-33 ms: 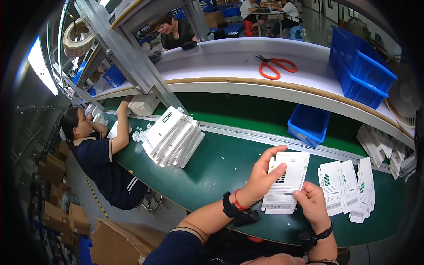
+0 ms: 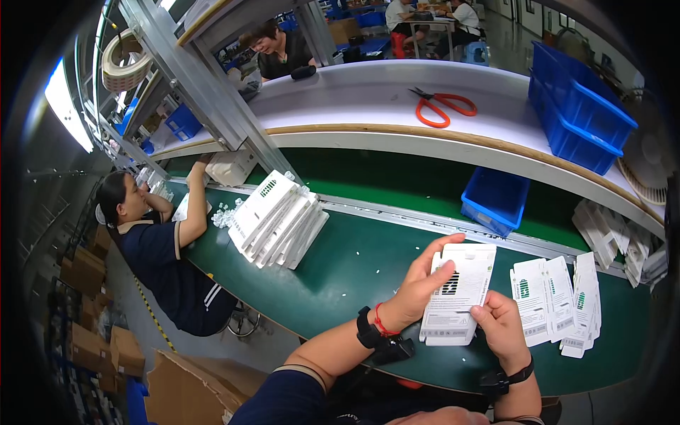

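A flat white carton [image 2: 460, 315] with a dark green printed pattern is held upright between both hands above the green workbench. My left hand [image 2: 423, 287] grips its left side, thumb across the front and fingers behind. At the lower right edge my right hand [image 2: 504, 327] pinches it, thumb on the front face. Similar flat cartons [image 2: 530, 301] lie fanned out on the bench just right of my right hand. Farther left leans a tall stack of white cartons [image 2: 273, 223], with small white pieces [image 2: 225, 214] beside it.
Red-handled scissors [image 2: 443, 106] lie on the raised white shelf [image 2: 340, 92]. Blue bins [image 2: 577, 113] stand at its right end; another blue bin [image 2: 496, 198] sits beneath. More white cartons [image 2: 609, 237] are at far right. A co-worker [image 2: 156, 241] sits at left, near a cardboard box [image 2: 191, 389].
The carton has turned very slightly in my hands, and the fingers of my left hand have shifted a little. Everything else looks the same.
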Demonstrator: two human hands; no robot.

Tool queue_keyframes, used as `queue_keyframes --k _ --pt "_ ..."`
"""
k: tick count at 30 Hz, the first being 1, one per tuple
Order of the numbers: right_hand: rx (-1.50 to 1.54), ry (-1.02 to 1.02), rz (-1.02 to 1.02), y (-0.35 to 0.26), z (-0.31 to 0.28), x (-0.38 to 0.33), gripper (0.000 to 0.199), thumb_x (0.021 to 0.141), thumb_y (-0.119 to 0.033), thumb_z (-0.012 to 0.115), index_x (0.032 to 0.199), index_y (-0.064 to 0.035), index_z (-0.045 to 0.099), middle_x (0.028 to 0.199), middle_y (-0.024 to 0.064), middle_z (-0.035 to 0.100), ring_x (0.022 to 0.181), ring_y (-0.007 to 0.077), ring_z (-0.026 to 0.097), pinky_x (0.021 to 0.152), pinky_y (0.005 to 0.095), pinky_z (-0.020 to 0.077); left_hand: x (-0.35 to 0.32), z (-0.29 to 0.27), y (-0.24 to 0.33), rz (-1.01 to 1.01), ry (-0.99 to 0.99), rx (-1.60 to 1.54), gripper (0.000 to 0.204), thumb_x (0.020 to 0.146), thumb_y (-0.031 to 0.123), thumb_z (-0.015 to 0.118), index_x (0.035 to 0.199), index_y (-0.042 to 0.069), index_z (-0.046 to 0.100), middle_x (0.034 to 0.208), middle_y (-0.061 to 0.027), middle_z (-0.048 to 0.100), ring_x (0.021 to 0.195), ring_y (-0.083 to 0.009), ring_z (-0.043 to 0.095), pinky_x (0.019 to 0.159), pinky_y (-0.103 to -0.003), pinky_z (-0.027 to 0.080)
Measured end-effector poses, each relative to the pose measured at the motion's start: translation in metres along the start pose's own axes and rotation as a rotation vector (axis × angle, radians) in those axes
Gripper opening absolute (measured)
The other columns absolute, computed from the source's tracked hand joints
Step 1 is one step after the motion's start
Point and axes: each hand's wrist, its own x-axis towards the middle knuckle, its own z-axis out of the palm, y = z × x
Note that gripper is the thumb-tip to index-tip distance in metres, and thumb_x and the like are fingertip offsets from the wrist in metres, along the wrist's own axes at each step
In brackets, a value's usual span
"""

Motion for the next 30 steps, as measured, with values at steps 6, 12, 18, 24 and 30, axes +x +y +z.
queue_keyframes --k 6,12,18,24,30 --pt "0.139 -0.080 0.072 -0.006 0.008 -0.003 0.020 0.093 -0.005 0.053 0.107 0.0074 0.058 0.098 0.0063 0.065 0.088 0.0087 0.058 0.080 0.0241 0.0461 -0.003 0.000 -0.002 -0.319 -0.454 -0.495 0.106 0.074 0.065 0.063 0.143 -0.003 0.021 0.138 -0.0226 0.041 0.125 -0.0297 0.046 0.104 -0.043 0.038" --pt "-0.048 -0.066 0.001 -0.001 0.006 -0.004 0.023 0.087 -0.007 0.064 0.106 0.0062 0.062 0.093 0.0037 0.065 0.081 0.0075 0.059 0.072 0.0215 0.0461 -0.006 -0.001 -0.005 -0.297 -0.441 -0.280 0.116 0.052 0.067 0.079 0.134 -0.003 0.037 0.121 -0.0185 0.056 0.130 -0.0310 0.040 0.108 -0.046 0.031" --pt "-0.466 -0.058 -0.108 -0.012 0.005 -0.005 0.016 0.079 -0.011 0.073 0.088 0.0018 0.070 0.077 0.0049 0.066 0.069 0.0074 0.058 0.063 0.0217 0.0454 -0.009 0.003 -0.001 -0.291 -0.406 -0.245 0.100 0.065 0.056 0.078 0.136 -0.002 0.037 0.119 -0.0170 0.058 0.119 -0.0257 0.052 0.104 -0.039 0.038" --pt "-0.325 -0.090 -0.132 -0.011 0.003 -0.005 0.017 0.086 -0.012 0.066 0.093 0.0032 0.069 0.081 0.0096 0.070 0.070 0.0114 0.061 0.063 0.0245 0.0479 -0.009 -0.003 -0.004 -0.283 -0.377 -0.236 0.089 0.077 0.055 0.068 0.136 -0.003 0.035 0.121 -0.0174 0.057 0.115 -0.0274 0.056 0.099 -0.039 0.043" --pt "-0.247 0.059 -0.186 -0.009 0.001 -0.007 0.021 0.091 -0.012 0.059 0.096 0.0066 0.068 0.084 0.0111 0.070 0.073 0.0119 0.062 0.064 0.0242 0.0485 -0.002 -0.008 -0.005 -0.034 -0.270 0.550 0.042 0.100 0.031 0.044 0.101 -0.006 0.064 0.099 -0.0121 0.067 0.086 -0.0137 0.062 0.072 -0.028 0.050"
